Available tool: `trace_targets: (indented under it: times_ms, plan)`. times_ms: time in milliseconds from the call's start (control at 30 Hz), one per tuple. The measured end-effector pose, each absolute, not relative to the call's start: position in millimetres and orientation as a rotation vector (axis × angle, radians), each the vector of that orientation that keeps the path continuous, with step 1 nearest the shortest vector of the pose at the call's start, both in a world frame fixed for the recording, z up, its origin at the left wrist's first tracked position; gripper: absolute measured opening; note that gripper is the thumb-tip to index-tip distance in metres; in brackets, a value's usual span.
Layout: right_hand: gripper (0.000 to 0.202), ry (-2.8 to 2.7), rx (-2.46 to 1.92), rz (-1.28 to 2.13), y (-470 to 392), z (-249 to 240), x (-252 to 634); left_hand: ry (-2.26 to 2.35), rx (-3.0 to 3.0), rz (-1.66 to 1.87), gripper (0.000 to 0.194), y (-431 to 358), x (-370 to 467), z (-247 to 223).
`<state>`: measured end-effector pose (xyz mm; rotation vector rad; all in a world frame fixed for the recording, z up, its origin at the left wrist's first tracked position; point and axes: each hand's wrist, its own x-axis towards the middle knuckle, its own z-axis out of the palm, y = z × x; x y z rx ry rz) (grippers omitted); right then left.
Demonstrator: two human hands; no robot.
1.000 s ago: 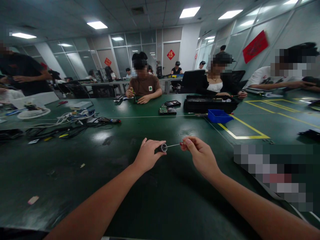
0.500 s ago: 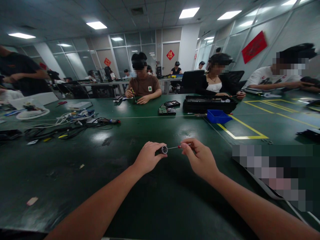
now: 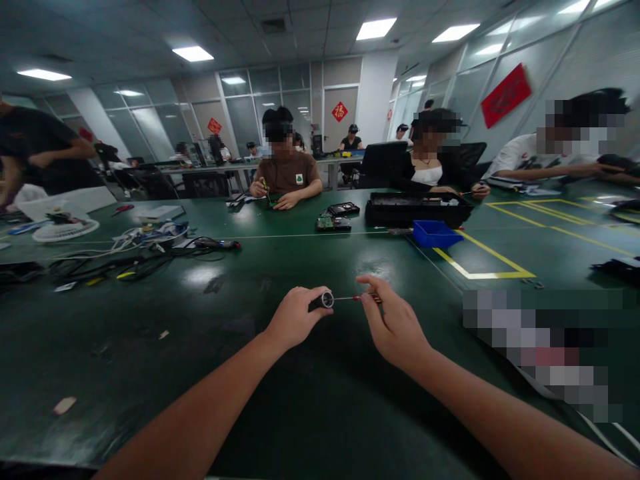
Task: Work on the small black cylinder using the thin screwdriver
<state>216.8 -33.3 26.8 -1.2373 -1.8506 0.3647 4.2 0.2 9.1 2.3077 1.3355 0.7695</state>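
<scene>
1. The tube (image 3: 327,299) was pinched between the thumb and fingers of the left hand (image 3: 295,317), above the table (image 3: 310,407).
2. The screwdriver (image 3: 357,298) was held by the right hand (image 3: 400,327), its index finger extended.
3. The screwdriver's shaft was directed at the tube's open end.
4. Beyond the hands, a blue bin (image 3: 436,235) was placed to the right and cables (image 3: 150,260) were heaped to the left.

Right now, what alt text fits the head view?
The left hand holds a dark tube; the right hand holds a screwdriver pointed at its open end, over a green table. A blue bin sits beyond.
</scene>
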Motion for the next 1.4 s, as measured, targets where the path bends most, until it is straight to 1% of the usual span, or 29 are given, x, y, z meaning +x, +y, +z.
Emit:
trace_targets:
  times_ms: [167, 267, 400, 533, 567, 767, 1100, 1400]
  plan:
    - [0.033, -1.851, -1.251, 0.417, -31, 26, 220, 1.352, 2.312, 0.798, 0.025, 2, 3, 6]
    - [0.033, -1.719, -1.245, 0.535, -29, 23, 221, 1.369, 2.325, 0.795, 0.026, 2, 4, 6]
    - [0.03, -1.434, -1.167, 0.84, -21, 21, 221, 1.441, 2.283, 0.842, 0.031, 1, 4, 10]
    - [0.029, -1.055, -0.992, 1.298, -8, 21, 222, 1.411, 2.378, 0.937, 0.035, 5, -2, 13]
    - [0.028, -1.011, -0.987, 1.325, -6, 20, 223, 1.433, 2.393, 0.935, 0.035, 7, -3, 13]
    - [0.029, -1.093, -1.028, 1.139, -4, 11, 223, 1.509, 2.368, 0.837, 0.034, 10, -7, 11]
    - [0.027, -1.437, -1.122, 0.849, -16, 15, 221, 1.482, 2.376, 0.867, 0.035, 7, -5, 9]
    - [0.023, -1.481, -1.099, 0.878, -18, 15, 221, 1.493, 2.386, 0.884, 0.035, 8, -6, 10]
